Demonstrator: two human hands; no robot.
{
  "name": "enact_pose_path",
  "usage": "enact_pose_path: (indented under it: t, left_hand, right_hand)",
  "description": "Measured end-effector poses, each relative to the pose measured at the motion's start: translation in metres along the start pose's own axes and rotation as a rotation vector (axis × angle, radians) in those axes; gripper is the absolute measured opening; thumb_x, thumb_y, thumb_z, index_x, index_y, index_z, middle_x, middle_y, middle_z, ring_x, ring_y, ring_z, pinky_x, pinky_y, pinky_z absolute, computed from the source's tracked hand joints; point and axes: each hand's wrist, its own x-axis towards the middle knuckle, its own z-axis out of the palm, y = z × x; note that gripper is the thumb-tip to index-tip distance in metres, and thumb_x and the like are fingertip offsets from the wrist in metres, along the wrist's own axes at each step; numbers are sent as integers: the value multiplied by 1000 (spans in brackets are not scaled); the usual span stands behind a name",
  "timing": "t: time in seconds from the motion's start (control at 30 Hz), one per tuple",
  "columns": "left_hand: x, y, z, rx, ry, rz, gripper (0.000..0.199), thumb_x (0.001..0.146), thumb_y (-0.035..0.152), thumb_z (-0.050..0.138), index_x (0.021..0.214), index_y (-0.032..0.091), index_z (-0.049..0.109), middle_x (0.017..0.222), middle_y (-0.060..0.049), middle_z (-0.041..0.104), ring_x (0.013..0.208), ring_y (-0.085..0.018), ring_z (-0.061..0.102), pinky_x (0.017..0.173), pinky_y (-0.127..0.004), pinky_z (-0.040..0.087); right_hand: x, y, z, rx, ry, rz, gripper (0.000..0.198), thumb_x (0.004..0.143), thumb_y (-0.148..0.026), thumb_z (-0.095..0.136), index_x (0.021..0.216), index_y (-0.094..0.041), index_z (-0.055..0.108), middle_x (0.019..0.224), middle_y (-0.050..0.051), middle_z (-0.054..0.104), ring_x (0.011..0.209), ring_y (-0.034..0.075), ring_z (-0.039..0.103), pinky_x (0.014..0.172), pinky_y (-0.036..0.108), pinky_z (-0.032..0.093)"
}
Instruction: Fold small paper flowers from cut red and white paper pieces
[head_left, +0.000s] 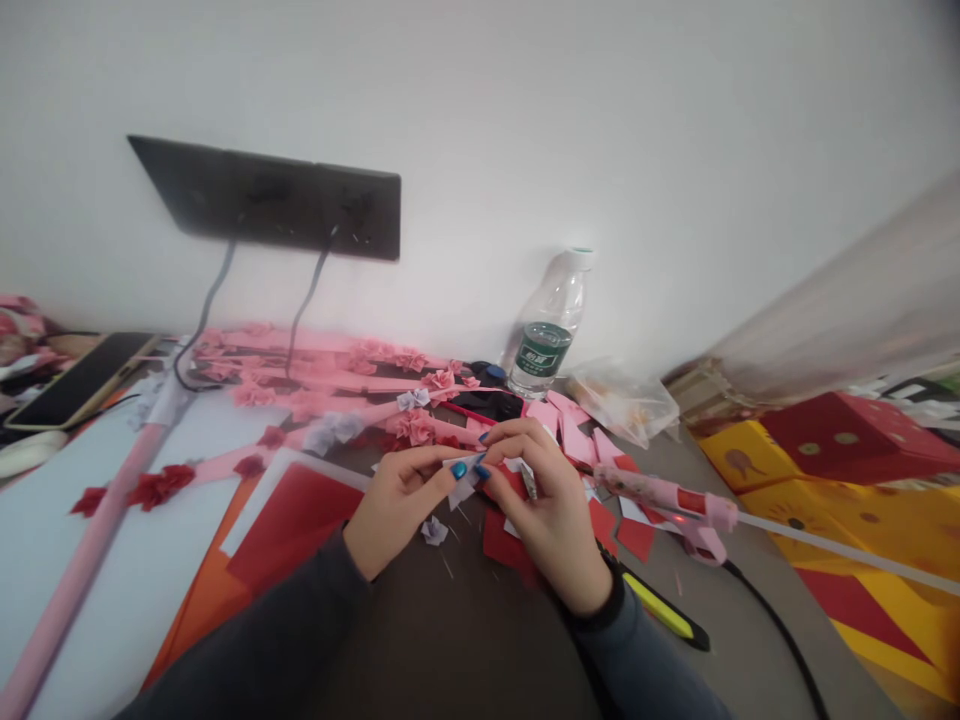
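Note:
Between the thumbs and fingertips of both hands is a small piece of white paper (460,488), partly hidden by the fingers. My left hand (405,498) pinches it from the left. From the right, my right hand (551,510) pinches the same piece, fingers bent over it. A small pale folded paper flower (434,531) lies on the table just below my hands. Red paper pieces (504,540) lie under and beside my right hand. Behind the hands are pink paper flowers (412,427) on pink branches.
A pink glue gun (667,500) with a glue stick lies at right, cord trailing forward. Near it is a yellow-green cutter knife (660,605). A water bottle (551,325) stands by the wall. Red sheets (296,530) and a pink pole (90,590) lie at left; yellow boxes (840,510) stand right.

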Motion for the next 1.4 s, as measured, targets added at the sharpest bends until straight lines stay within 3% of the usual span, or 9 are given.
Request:
enact_pose_path:
  t: [0.27, 0.57, 0.9, 1.1, 1.2, 1.3, 1.4]
  left_hand:
    - [1, -1, 2, -12, 21, 14, 21, 75, 27, 75, 90, 14, 81, 75, -4, 74, 64, -13, 62, 58, -21, 52]
    - [0, 0, 3, 12, 56, 32, 14, 78, 23, 71, 84, 16, 82, 59, 0, 66, 53, -10, 57, 47, -17, 47]
    - [0, -2, 1, 72, 32, 130, 14, 81, 21, 68, 85, 16, 80, 77, -4, 78, 74, -17, 71, 68, -24, 58]
    - [-1, -2, 1, 39, 15, 145, 11, 84, 20, 66, 84, 16, 76, 81, -3, 77, 77, -14, 71, 70, -20, 56]
    - [-1, 0, 1, -33, 24, 98, 5, 83, 21, 69, 85, 17, 69, 77, -1, 75, 71, -12, 69, 63, -17, 53]
    - [0, 1, 1, -60, 44, 47, 10, 80, 20, 72, 80, 17, 62, 65, 4, 68, 58, -7, 61, 54, -13, 45]
    - [2, 0, 2, -52, 33, 7, 14, 79, 22, 72, 76, 16, 60, 62, 5, 65, 56, -6, 59, 53, -14, 44]
  right_hand:
    - [-1, -1, 6, 109, -3, 131, 13, 87, -11, 58, 80, -22, 57, 87, 3, 59, 85, 19, 57, 77, 32, 43]
    - [-1, -3, 6, 170, -12, 150, 15, 85, -8, 56, 80, -22, 56, 87, 1, 59, 86, 18, 57, 78, 29, 42]
    - [-1, -2, 5, 81, -25, 111, 15, 86, -9, 59, 77, -21, 56, 84, 2, 60, 84, 19, 58, 77, 31, 42]
    - [-2, 3, 6, 151, -21, 231, 8, 87, -19, 62, 87, -22, 55, 82, 0, 59, 75, 17, 57, 70, 29, 45]
    - [-1, 7, 4, 143, -123, 304, 8, 90, -28, 61, 87, -21, 59, 81, 2, 61, 75, 19, 58, 69, 31, 45]
    - [0, 8, 2, 136, -178, 305, 16, 92, -30, 58, 80, -20, 59, 80, 4, 62, 78, 20, 58, 72, 32, 44]
    - [0, 7, 2, 139, -152, 274, 13, 92, -26, 57, 81, -20, 59, 82, 4, 62, 81, 20, 58, 75, 32, 44]
